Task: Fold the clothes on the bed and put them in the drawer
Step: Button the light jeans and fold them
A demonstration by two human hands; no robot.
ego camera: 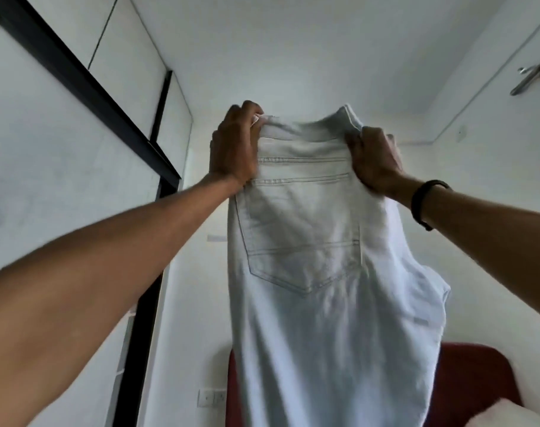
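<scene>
both my forearms reach up; left hand (235,143) and right hand (375,161) each pinch the waistband of the pale jeans (321,272), hanging above the bed. i'd keep the legs aligned before folding.

The pale denim jeans (318,257) hang in the middle, held up high. The left hand (233,146) holds the waistband at 9 o'clock, the right hand (374,160) at 3 o'clock. The dark red padded headboard (475,374) is behind the jeans, at 6 o'clock.
</scene>
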